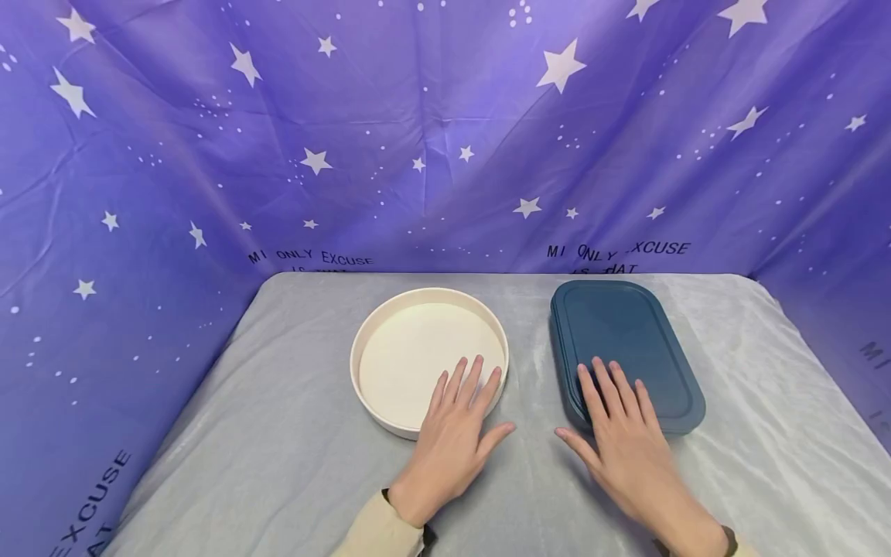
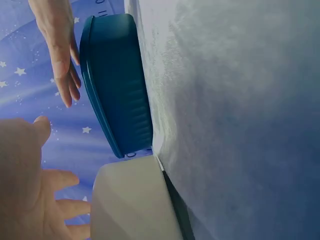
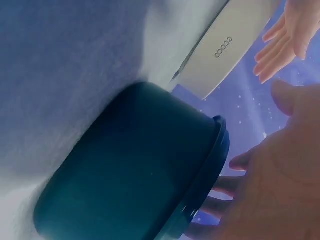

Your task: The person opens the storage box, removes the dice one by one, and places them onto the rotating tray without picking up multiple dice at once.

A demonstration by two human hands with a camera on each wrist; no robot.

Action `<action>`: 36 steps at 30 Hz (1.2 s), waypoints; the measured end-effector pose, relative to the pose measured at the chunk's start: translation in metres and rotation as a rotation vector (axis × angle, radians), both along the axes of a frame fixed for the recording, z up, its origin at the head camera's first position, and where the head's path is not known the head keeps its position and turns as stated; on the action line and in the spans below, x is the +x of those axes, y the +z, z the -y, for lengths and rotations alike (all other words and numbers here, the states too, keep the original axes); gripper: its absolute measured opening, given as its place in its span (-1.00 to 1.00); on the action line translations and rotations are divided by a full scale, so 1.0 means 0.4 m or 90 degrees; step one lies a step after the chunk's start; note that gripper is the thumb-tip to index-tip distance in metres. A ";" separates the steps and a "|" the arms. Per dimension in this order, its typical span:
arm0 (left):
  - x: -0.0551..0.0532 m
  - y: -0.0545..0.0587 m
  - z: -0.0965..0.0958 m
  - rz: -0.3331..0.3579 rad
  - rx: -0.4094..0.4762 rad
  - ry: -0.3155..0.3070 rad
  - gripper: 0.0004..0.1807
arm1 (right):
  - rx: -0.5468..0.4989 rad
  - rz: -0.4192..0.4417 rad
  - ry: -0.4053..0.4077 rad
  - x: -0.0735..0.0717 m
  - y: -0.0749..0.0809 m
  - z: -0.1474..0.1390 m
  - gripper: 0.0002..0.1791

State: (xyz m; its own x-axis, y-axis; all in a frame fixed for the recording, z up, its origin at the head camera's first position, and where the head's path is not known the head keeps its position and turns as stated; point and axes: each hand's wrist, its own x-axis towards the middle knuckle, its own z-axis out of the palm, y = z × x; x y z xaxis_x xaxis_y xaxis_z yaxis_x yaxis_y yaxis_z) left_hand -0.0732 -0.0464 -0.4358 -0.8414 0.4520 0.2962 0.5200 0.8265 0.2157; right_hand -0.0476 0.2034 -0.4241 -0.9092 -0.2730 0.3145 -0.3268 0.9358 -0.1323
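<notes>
A round cream tray (image 1: 411,348) with a low rim lies on the left half of the table. My left hand (image 1: 452,449) is spread flat over its near right rim, holding nothing. To the right stands a dark blue rectangular box (image 1: 619,333) with its lid on. Over the near end of that lid is my right hand (image 1: 629,452), fingers straight and thumb out to the side. In the left wrist view the right hand (image 2: 57,45) appears just above the lid of the box (image 2: 112,85). Whether any fingertip touches the lid or tray, I cannot tell.
A pale grey cloth (image 1: 278,433) covers the table. Purple curtains (image 1: 418,116) with white stars hang behind it and along both sides. The tray's side wall (image 3: 220,50) carries small dark lettering. A strip of table separates the tray from the box.
</notes>
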 end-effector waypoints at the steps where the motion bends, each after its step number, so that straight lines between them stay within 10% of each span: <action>1: -0.003 0.000 -0.003 0.001 0.001 -0.001 -0.26 | 0.000 0.003 -0.002 -0.001 0.001 -0.003 -0.03; 36: -0.059 0.032 -0.179 0.113 0.103 -0.079 -0.20 | -0.029 0.007 0.000 -0.010 0.000 -0.081 0.03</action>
State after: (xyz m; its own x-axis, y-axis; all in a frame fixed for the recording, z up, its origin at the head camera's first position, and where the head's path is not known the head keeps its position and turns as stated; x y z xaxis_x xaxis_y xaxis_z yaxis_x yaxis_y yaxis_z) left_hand -0.0970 0.0251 -0.4228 -0.8281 0.5135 0.2250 0.5568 0.7067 0.4365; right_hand -0.0515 0.2358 -0.4241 -0.9127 -0.2587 0.3162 -0.3248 0.9289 -0.1778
